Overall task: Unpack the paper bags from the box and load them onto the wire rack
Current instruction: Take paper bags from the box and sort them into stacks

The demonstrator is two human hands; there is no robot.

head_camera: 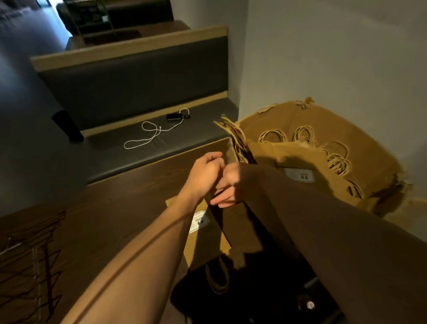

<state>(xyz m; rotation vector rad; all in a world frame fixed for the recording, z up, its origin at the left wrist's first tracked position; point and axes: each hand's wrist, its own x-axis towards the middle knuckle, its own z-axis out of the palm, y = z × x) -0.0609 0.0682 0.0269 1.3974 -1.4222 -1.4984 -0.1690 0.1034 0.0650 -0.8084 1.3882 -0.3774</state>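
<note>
Two white labels [300, 175] show on brown card, their print too blurred to read. Left hand [206, 174] and right hand [229, 185] meet at the torn cardboard box [366, 142], fingers curled on a sheaf of flat paper bags [238, 142] at its near wall; more bags with twisted-cord loop handles lie inside. Dark wood-grain table [112, 213] beneath.

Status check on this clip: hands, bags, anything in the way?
Both hands, left and right, meet at the box edge; grip unclear. Bags in box. Wire rack far left.
</note>
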